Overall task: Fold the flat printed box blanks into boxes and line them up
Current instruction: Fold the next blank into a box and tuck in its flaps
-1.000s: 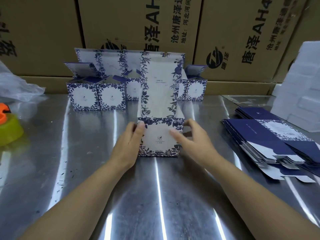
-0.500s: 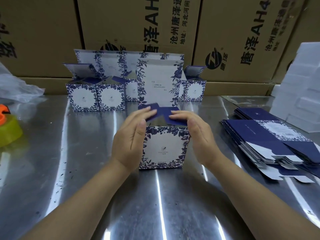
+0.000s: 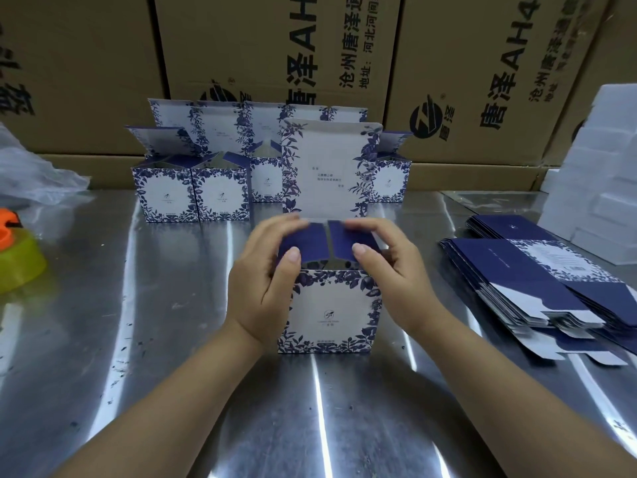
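Observation:
A white box with blue floral print stands upright on the steel table in front of me, its tall lid flap raised behind. My left hand grips its left side, fingers curled over the left navy side flap. My right hand grips the right side, fingers over the right navy flap. Both flaps lie folded inward, nearly flat. Several folded boxes with open lids stand in rows at the back. A stack of flat navy blanks lies at the right.
Large brown cartons wall off the back of the steel table. White foam blocks are stacked at the far right. A yellow-green and orange object and a clear plastic bag sit at the left.
The box has come nearer to me and stands upright. My hands went from its sides to the top and pressed the two navy side flaps inward.

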